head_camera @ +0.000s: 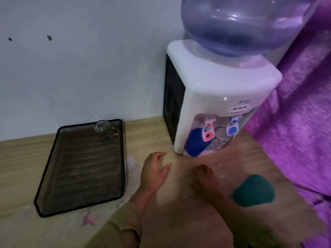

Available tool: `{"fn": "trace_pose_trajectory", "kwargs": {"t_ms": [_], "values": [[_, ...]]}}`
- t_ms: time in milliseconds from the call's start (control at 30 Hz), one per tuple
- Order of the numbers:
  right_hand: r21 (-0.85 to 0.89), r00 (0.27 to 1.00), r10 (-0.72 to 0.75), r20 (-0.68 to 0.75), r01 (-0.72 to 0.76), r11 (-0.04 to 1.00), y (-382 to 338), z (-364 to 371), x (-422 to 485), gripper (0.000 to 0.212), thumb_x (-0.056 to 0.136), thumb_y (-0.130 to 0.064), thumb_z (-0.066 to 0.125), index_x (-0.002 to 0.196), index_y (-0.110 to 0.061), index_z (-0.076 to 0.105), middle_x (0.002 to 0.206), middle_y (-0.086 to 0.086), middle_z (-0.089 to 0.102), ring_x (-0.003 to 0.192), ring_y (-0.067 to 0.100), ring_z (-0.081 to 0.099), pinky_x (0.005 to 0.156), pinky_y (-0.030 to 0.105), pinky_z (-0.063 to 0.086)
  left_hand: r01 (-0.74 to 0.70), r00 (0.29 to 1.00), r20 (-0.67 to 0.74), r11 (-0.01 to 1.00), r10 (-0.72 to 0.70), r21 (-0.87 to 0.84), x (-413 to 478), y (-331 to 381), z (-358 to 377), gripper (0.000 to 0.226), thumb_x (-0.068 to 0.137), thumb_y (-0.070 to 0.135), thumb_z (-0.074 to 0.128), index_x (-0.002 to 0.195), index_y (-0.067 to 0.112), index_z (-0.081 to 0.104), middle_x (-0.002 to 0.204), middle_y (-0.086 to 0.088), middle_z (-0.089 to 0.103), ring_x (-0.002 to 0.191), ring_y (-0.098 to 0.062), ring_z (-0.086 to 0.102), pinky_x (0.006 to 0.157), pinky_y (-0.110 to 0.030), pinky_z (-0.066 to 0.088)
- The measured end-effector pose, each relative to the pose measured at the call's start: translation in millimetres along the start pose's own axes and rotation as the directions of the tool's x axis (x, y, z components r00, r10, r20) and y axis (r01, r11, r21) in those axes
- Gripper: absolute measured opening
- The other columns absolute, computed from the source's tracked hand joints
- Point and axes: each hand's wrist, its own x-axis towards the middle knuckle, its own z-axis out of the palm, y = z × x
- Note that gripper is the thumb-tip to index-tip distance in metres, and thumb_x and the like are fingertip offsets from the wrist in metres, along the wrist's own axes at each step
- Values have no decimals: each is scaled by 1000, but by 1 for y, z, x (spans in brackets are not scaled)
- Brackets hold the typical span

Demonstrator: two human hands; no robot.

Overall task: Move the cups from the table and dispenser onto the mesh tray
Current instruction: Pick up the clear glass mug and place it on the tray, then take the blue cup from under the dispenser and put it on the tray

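A black mesh tray (59, 176) lies on the wooden table at the left. One clear glass cup with a handle (103, 130) stands upside down in its far right corner. The white water dispenser (211, 83) stands at the back right; a blue cup (194, 142) and a clear glass cup (217, 144) sit in its bay under the taps. A green cup (253, 190) lies on the table at the right. My left hand (155, 172) hovers open between tray and dispenser. My right hand (206, 179) is beside it, fingers pointing toward the dispenser, holding nothing.
A large blue water bottle (238, 24) tops the dispenser. A purple cloth (295, 131) hangs along the right side of the table. A pale wall runs behind the tray. A small coloured stain (88, 219) marks the table near the tray's front.
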Motion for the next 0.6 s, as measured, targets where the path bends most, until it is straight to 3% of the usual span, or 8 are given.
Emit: {"fn": "trace_pose_trajectory", "kwargs": {"t_ms": [133, 267, 433, 533, 600], "values": [[-159, 995, 76, 62, -65, 985, 29, -7, -8, 72, 97, -35, 41, 151, -5, 5, 161, 18, 4, 149, 37, 4, 124, 47, 10, 28, 995, 92, 999, -24, -39, -5, 29, 44, 55, 77, 27, 73, 127, 19, 51, 124, -1, 60, 112, -13, 55, 95, -23, 44], [-119, 995, 76, 66, -68, 991, 41, -4, -11, 71, 98, -36, 39, 152, -11, 0, 162, 15, -9, 149, 37, -8, 123, 50, 1, 29, 992, 125, 993, -15, -112, 2, 56, 79, 64, 77, 21, 73, 135, 17, 45, 132, -4, 58, 119, -15, 53, 98, -23, 41], [-122, 997, 54, 55, -47, 991, 50, 0, -8, 67, 99, -37, 36, 152, -15, 1, 162, 15, -11, 149, 36, -10, 123, 52, 2, 120, 991, 90, 969, -103, -214, 15, 72, 105, 78, 74, 18, 77, 140, 20, 36, 125, 6, 56, 107, 2, 47, 81, 2, 32], [-127, 997, 53, 55, -46, 991, 53, 1, -4, 68, 98, -39, 36, 152, -14, 3, 161, 15, -11, 149, 36, -10, 123, 52, 2, 124, 992, 52, 948, -114, -294, 24, 74, 116, 82, 71, 13, 79, 140, 21, 35, 120, 14, 54, 111, -1, 50, 91, -15, 40], [-124, 998, 47, 52, -41, 992, 54, 2, -2, 69, 98, -39, 37, 152, -14, 3, 161, 16, -11, 148, 37, -11, 123, 52, 1, 138, 990, 24, 942, -137, -305, 29, 76, 119, 78, 71, 14, 79, 138, 21, 38, 118, 10, 59, 107, -6, 55, 89, -23, 44]]}}
